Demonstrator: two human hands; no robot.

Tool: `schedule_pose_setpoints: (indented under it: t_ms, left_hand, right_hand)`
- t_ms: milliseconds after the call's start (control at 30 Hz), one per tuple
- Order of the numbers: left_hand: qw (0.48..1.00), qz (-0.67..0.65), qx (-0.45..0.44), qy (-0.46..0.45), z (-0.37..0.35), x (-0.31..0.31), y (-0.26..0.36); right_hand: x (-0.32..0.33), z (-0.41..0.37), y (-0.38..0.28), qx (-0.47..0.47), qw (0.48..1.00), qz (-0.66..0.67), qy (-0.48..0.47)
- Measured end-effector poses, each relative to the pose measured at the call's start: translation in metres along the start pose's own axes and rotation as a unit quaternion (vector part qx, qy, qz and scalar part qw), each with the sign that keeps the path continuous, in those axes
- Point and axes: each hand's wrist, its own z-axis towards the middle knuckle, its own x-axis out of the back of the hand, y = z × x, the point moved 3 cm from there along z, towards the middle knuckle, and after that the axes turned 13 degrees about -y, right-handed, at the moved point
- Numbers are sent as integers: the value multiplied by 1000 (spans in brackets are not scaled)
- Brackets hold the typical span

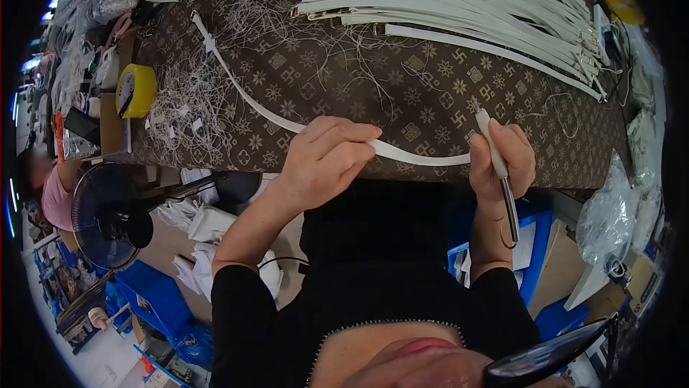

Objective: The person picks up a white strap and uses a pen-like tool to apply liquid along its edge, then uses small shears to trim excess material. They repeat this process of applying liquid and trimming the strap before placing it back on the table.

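A narrow white strap [423, 160] runs across the near edge of the patterned table. My left hand [326, 157] is closed around its middle, pinching it between thumb and fingers. From there the strap trails up and left over the cloth to a small metal fitting at its far end [208, 42]. The other end reaches my right hand [504, 162], which is closed. Also in that hand is a slim tool [497, 145] with a whitish handle and a dark, shiny metal shaft pointing down toward me. I cannot make out its exact kind.
Many white straps with buckles [445, 1] lie in a pile at the back. Cut threads [190, 105] litter the left side of the brown patterned tablecloth [416, 112]. A yellow tape roll [136, 91] and a black fan [111, 216] are left. Another person [57, 198] is far left.
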Motion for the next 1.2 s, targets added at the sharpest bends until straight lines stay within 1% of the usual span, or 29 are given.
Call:
schedule_pose_setpoints:
  t_ms: [133,200,300,433,733,800,833,900,933,1000,1033,1067,1100,1133,1167,1200]
  left_hand:
    - [1000,-3,-10,29,-5,-2,2]
    - [998,-8,-35,58,-7,-4,3]
    - [997,-8,-44,62,-10,-7,4]
    - [997,-17,-51,64,-12,-11,3]
    - [997,-53,-31,55,-13,-15,-1]
    - [999,-1,-27,31,-10,-11,-1]
    - [999,-2,-27,31,-12,-7,-2]
    - [999,40,-1,-34,-17,0,-8]
    - [999,38,-1,-34,-19,5,-10]
    - [992,78,37,-96,-20,12,-15]
    - [992,76,35,-96,-18,17,-14]
    - [984,13,101,-147,-16,18,-16]
    - [965,-51,165,-199,-14,18,-18]
    - [965,-54,162,-199,-10,21,-16]
    - [951,-80,214,-208,-7,23,-18]
    - [933,-107,267,-217,-5,24,-20]
  right_hand:
    - [0,-2,-2,5,1000,-2,-9]
    - [1,-3,-2,7,1000,12,-9]
    - [2,-3,-2,10,1000,16,2]
    - [4,-4,-2,12,1000,1,-5]
    - [6,-4,0,24,1000,-6,0]
    - [6,-3,0,24,1000,-7,3]
    - [7,-4,1,25,1000,-7,3]
    - [11,-9,7,12,999,-42,7]
    - [11,-12,11,11,999,-42,6]
    - [13,-18,23,-33,997,-59,48]
    - [15,-22,26,-75,992,-93,46]
    - [15,-22,28,-76,991,-97,46]
    - [13,-17,29,-75,992,-97,38]
    - [11,-14,28,-71,992,-97,32]
    - [11,-15,28,-72,992,-101,31]
    - [11,-19,29,-100,990,-84,49]
